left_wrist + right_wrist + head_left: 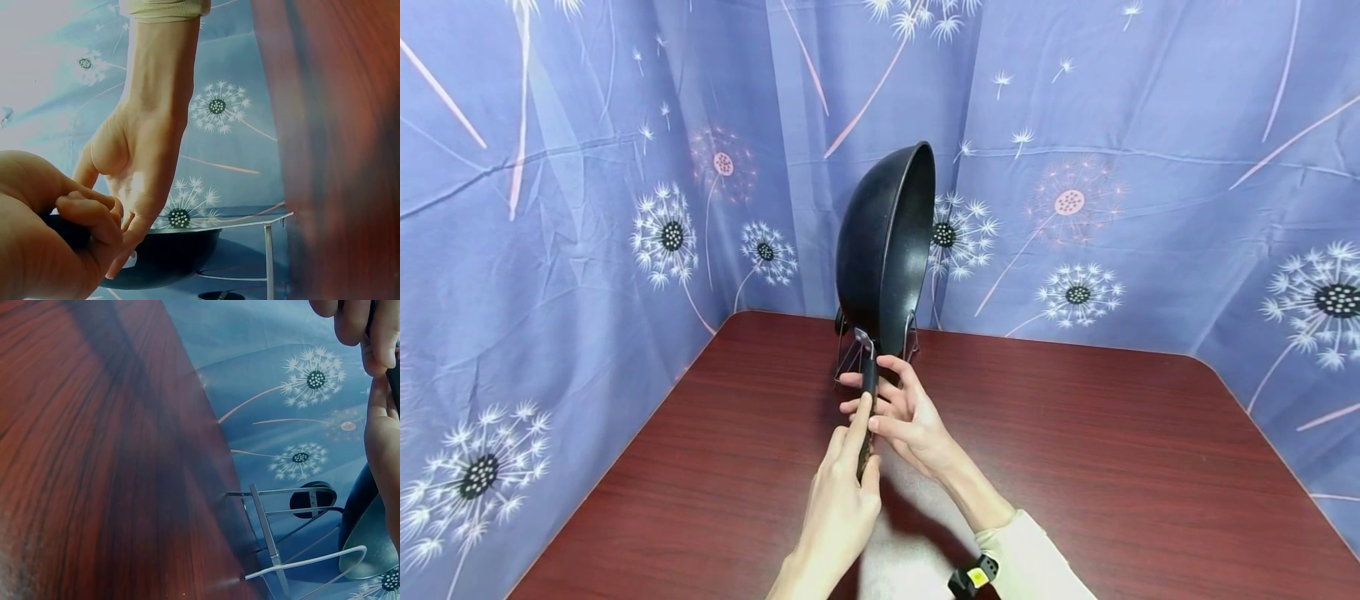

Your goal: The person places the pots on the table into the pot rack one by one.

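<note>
A black wok [868, 242] stands on its edge, its hollow side facing right, at a wire rack [847, 357]. Its dark handle [869, 377] points towards me. My left hand [838, 500] grips the handle near its end, with the index finger lying along it. Further up, my right hand [925, 429] holds the same handle: its thumb rests on the near side and some fingers pass behind. The left wrist view shows the left hand [50, 231] curled round the black grip, beside the right hand [147, 150]. Part of the handle is hidden by fingers.
The rack's metal wires [275, 550] stand near the back edge of the red-brown table [1075, 442]. A round black piece [312, 500] sits at the rack's side. Blue dandelion-print curtains [1075, 108] hang behind and beside the table. A black strap [973, 577] is at the right wrist.
</note>
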A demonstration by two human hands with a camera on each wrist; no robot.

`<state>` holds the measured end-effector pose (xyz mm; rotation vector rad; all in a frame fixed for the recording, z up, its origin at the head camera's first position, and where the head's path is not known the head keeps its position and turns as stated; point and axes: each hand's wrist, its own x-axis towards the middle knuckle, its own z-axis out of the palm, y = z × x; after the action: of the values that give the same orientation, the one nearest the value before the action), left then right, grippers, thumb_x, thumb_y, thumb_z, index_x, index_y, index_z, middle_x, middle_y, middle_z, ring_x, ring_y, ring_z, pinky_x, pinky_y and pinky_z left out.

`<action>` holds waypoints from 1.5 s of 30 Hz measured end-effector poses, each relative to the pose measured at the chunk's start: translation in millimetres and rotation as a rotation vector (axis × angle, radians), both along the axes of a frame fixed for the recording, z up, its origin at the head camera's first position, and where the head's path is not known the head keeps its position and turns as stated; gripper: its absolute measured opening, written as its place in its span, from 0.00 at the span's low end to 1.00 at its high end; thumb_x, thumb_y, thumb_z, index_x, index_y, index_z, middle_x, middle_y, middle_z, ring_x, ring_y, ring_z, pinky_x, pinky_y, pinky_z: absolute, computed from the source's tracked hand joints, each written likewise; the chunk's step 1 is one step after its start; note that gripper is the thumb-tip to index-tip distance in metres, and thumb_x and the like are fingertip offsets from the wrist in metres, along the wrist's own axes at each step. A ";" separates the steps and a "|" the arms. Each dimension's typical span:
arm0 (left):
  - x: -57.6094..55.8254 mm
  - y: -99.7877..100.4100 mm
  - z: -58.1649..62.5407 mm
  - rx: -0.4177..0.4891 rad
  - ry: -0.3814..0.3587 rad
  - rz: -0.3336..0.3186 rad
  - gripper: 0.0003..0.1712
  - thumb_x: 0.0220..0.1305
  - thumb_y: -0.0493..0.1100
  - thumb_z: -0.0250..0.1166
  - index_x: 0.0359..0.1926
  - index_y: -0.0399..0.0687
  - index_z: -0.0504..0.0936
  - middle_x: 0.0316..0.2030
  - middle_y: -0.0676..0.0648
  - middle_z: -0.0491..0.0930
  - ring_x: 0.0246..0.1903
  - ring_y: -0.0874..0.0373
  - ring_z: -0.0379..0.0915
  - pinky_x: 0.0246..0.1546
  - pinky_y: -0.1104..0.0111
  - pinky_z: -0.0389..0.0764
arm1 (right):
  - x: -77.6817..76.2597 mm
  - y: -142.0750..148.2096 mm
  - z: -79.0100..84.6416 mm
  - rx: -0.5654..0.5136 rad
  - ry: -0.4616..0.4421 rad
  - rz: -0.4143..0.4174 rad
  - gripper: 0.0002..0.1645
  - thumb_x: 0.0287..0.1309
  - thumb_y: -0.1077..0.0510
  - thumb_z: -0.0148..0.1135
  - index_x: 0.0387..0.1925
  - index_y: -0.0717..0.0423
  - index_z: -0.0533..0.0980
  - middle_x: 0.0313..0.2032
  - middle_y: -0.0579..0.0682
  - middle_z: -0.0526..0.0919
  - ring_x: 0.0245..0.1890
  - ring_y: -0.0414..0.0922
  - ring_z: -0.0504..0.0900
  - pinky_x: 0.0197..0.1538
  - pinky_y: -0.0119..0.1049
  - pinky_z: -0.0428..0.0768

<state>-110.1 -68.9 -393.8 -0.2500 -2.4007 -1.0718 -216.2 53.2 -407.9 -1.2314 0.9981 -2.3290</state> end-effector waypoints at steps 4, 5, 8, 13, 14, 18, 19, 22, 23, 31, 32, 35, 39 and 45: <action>0.0 0.5 0.1 0.059 -0.038 -0.039 0.47 0.60 0.29 0.63 0.76 0.63 0.58 0.38 0.51 0.74 0.31 0.64 0.69 0.33 0.70 0.72 | 1.0 2.2 0.4 0.008 -0.006 -0.003 0.42 0.61 0.78 0.53 0.69 0.48 0.52 0.67 0.63 0.67 0.58 0.50 0.80 0.52 0.37 0.83; 0.0 0.6 0.0 0.078 -0.041 -0.050 0.48 0.60 0.28 0.63 0.76 0.63 0.58 0.38 0.51 0.74 0.31 0.64 0.69 0.33 0.71 0.72 | 1.2 2.6 0.4 0.010 -0.009 -0.004 0.42 0.61 0.78 0.53 0.69 0.47 0.52 0.67 0.63 0.67 0.58 0.50 0.80 0.51 0.37 0.83; -0.8 1.3 -1.2 0.122 -0.035 -0.082 0.47 0.60 0.26 0.62 0.76 0.62 0.59 0.37 0.50 0.73 0.34 0.65 0.71 0.35 0.70 0.74 | 2.0 3.4 0.6 0.015 -0.007 -0.010 0.42 0.61 0.78 0.52 0.69 0.48 0.51 0.67 0.63 0.67 0.58 0.50 0.80 0.47 0.36 0.83; -2.0 3.2 -2.9 0.188 -0.064 -0.114 0.47 0.60 0.25 0.61 0.75 0.63 0.61 0.37 0.51 0.73 0.35 0.64 0.72 0.37 0.70 0.74 | 3.3 4.5 -0.2 0.019 -0.008 -0.021 0.41 0.60 0.78 0.52 0.68 0.48 0.52 0.67 0.62 0.68 0.58 0.51 0.80 0.51 0.37 0.83; -2.0 3.4 -3.1 0.202 -0.076 -0.117 0.46 0.61 0.26 0.61 0.75 0.64 0.61 0.37 0.51 0.73 0.35 0.64 0.72 0.37 0.70 0.74 | 3.6 4.7 -0.4 0.017 -0.008 -0.022 0.41 0.61 0.78 0.52 0.68 0.48 0.52 0.67 0.62 0.68 0.58 0.51 0.81 0.53 0.38 0.82; -1.3 4.0 -3.7 0.246 -0.117 -0.132 0.46 0.61 0.26 0.61 0.75 0.65 0.62 0.38 0.51 0.74 0.36 0.64 0.72 0.39 0.70 0.74 | 5.1 5.7 -1.3 0.006 -0.003 -0.034 0.40 0.62 0.77 0.53 0.68 0.48 0.53 0.66 0.62 0.69 0.57 0.51 0.81 0.55 0.39 0.82; -1.0 4.2 -4.0 0.256 -0.124 -0.138 0.46 0.61 0.26 0.61 0.74 0.65 0.62 0.38 0.51 0.74 0.36 0.64 0.72 0.39 0.70 0.74 | 5.4 6.0 -1.4 0.002 -0.002 -0.037 0.39 0.62 0.77 0.53 0.68 0.48 0.53 0.66 0.62 0.69 0.57 0.51 0.81 0.56 0.39 0.82; -0.6 5.1 -4.5 0.281 -0.146 -0.160 0.46 0.61 0.26 0.61 0.74 0.65 0.62 0.39 0.50 0.74 0.37 0.62 0.72 0.39 0.70 0.74 | 6.6 7.2 -2.3 -0.007 -0.003 -0.047 0.39 0.63 0.76 0.53 0.68 0.48 0.53 0.66 0.62 0.69 0.57 0.52 0.82 0.57 0.41 0.81; -0.4 5.5 -4.4 0.289 -0.155 -0.166 0.46 0.61 0.26 0.61 0.75 0.66 0.62 0.40 0.50 0.74 0.38 0.62 0.72 0.39 0.70 0.75 | 7.0 7.8 -2.6 -0.007 -0.004 -0.052 0.38 0.63 0.76 0.52 0.68 0.47 0.53 0.66 0.62 0.70 0.56 0.52 0.82 0.57 0.40 0.82; 0.4 9.2 -5.9 0.332 -0.179 -0.193 0.45 0.60 0.25 0.60 0.73 0.65 0.63 0.39 0.51 0.73 0.38 0.61 0.70 0.41 0.71 0.73 | 10.1 12.3 -7.0 0.009 -0.012 -0.074 0.39 0.63 0.77 0.51 0.67 0.47 0.53 0.66 0.63 0.69 0.57 0.52 0.82 0.57 0.39 0.81; 0.3 9.6 -6.7 0.335 -0.176 -0.197 0.46 0.60 0.24 0.60 0.73 0.65 0.64 0.39 0.52 0.72 0.39 0.61 0.70 0.41 0.71 0.73 | 10.2 12.6 -7.6 0.008 -0.013 -0.074 0.39 0.63 0.77 0.51 0.67 0.47 0.53 0.66 0.63 0.69 0.57 0.52 0.82 0.57 0.39 0.81; 0.1 10.7 -8.9 0.336 -0.169 -0.197 0.46 0.59 0.23 0.60 0.73 0.64 0.63 0.40 0.52 0.72 0.40 0.61 0.71 0.42 0.71 0.73 | 10.4 13.6 -9.3 0.009 -0.016 -0.077 0.39 0.63 0.77 0.52 0.67 0.47 0.52 0.66 0.63 0.69 0.57 0.52 0.82 0.56 0.39 0.82; 0.0 12.3 -11.1 0.319 -0.181 -0.185 0.46 0.59 0.24 0.60 0.74 0.62 0.63 0.43 0.52 0.74 0.42 0.59 0.72 0.45 0.69 0.74 | 10.7 15.1 -11.4 0.012 -0.021 -0.080 0.38 0.63 0.76 0.52 0.66 0.47 0.52 0.66 0.62 0.70 0.57 0.52 0.82 0.55 0.37 0.82; 0.6 14.3 -13.3 0.294 -0.205 -0.174 0.46 0.59 0.25 0.60 0.75 0.60 0.61 0.46 0.51 0.75 0.46 0.56 0.74 0.49 0.66 0.74 | 11.0 17.2 -15.1 0.014 -0.016 -0.087 0.38 0.63 0.77 0.51 0.65 0.47 0.52 0.66 0.63 0.70 0.57 0.52 0.82 0.56 0.38 0.82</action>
<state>-109.5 -54.6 -407.1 -0.2603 -2.3884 -1.5811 -205.2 70.4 -423.0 -1.1846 1.0804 -2.3894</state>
